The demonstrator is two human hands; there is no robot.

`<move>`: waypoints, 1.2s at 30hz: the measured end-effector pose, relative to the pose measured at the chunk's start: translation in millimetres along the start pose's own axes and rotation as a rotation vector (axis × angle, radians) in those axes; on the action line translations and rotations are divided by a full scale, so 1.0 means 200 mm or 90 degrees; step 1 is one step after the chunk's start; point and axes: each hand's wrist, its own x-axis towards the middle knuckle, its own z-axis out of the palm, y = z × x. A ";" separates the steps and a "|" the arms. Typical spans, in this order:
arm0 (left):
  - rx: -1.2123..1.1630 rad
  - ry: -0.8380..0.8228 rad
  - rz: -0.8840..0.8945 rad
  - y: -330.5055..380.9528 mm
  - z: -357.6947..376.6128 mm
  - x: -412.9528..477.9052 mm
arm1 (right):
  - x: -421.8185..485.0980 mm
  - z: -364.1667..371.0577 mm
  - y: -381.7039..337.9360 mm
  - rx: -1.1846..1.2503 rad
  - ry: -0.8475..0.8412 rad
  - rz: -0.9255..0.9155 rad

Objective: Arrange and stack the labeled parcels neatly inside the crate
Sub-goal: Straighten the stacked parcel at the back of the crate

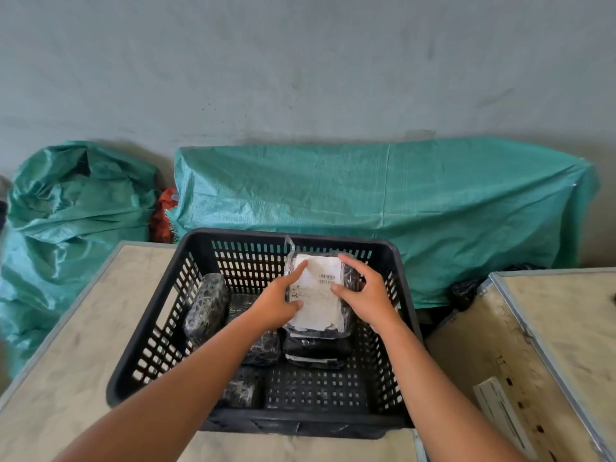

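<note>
A black perforated crate stands on a pale table. Inside at the back right, a plastic-wrapped parcel with a white label lies on top of a stack of dark parcels. My left hand rests on the label's left edge with the forefinger stretched out. My right hand holds the parcel's right side, fingers spread over its edge. Another dark wrapped parcel leans upright against the crate's left wall. Further dark parcels lie on the crate floor under my left forearm.
The pale table carries the crate. A second table stands to the right, with a white strip on a board. Green tarp-covered heaps and a green sack stand behind, against a grey wall.
</note>
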 end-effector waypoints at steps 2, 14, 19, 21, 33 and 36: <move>0.000 0.016 -0.017 -0.04 0.00 0.03 | 0.02 0.05 0.03 -0.021 -0.005 0.009; 0.026 -0.119 -0.053 -0.22 0.05 0.02 | 0.04 0.10 0.26 -0.033 -0.212 0.197; -0.011 -0.124 -0.061 -0.25 0.05 0.06 | 0.05 0.10 0.28 -0.028 -0.210 0.212; -0.012 -0.129 -0.058 -0.26 0.04 0.06 | 0.04 0.11 0.27 -0.022 -0.199 0.210; 0.033 -0.075 -0.062 -0.14 0.06 0.05 | -0.09 0.17 0.16 -0.197 -0.133 0.188; 0.075 -0.045 -0.042 -0.07 0.00 0.02 | -0.12 0.15 0.13 -0.244 -0.145 0.185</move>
